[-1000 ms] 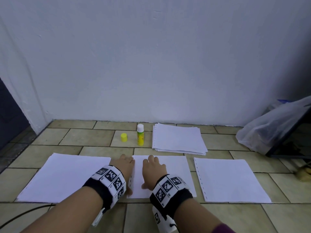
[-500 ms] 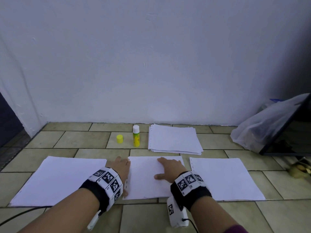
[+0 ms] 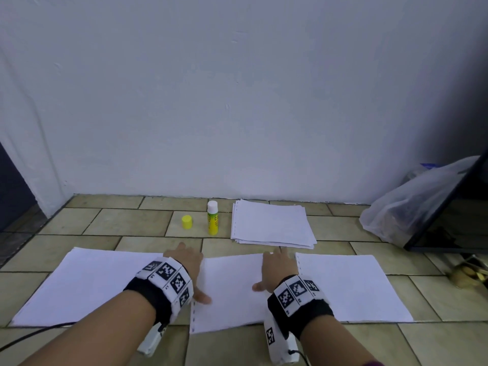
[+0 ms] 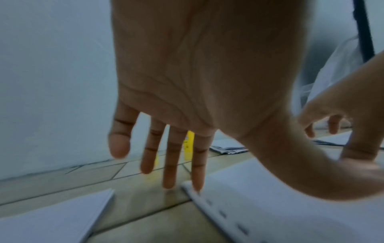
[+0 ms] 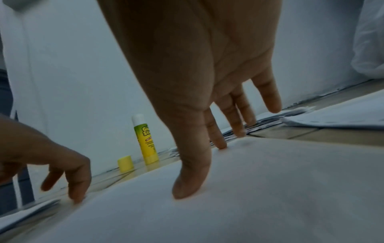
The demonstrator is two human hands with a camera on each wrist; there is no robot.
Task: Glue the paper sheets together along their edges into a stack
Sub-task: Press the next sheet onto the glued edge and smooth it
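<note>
Before the glue stick (image 3: pixel 212 218), both flat hands pressed the middle sheet (image 3: pixel 229 289): left hand (image 3: pixel 188 262) on its punched edge, right hand (image 3: pixel 277 268) opposite, probably bonding it. Its cap (image 3: pixel 187 222) stood off beside it.

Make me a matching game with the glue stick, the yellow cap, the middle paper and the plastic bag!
Things:
1. glue stick
2. yellow cap
3. middle paper
4. plastic bag

Places or states:
A. under both hands
B. far right, by the wall
C. standing upright, cap off
D. on the floor left of the glue stick

Pairs: 1-C, 2-D, 3-A, 4-B
</note>
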